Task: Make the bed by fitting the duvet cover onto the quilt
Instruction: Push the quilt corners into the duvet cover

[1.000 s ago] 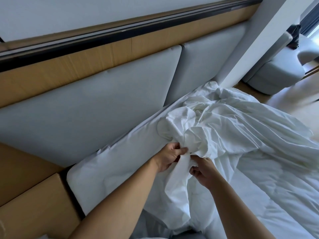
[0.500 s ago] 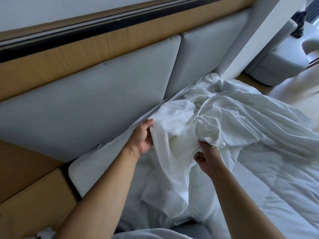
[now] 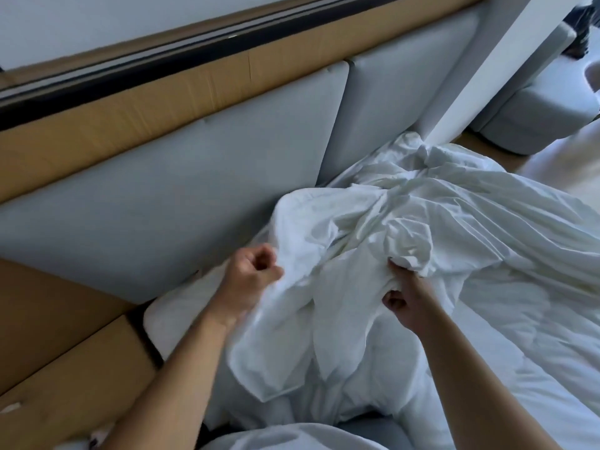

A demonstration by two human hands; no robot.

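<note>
White bedding covers the bed, which runs along a grey padded headboard with a wood panel above it. On the right the quilt lies spread flat over the mattress. Bunched at the head end, just beside the headboard, the cover is a creased white heap, with loose folds hanging down toward the person. Beyond a white post, a grey seat stands on the floor. Both bare forearms reach in from below. The left hand has its fingers curled, gripping the cover's left edge. The right hand clutches a crumpled wad of the cover, fingers closed round the cloth.
</note>
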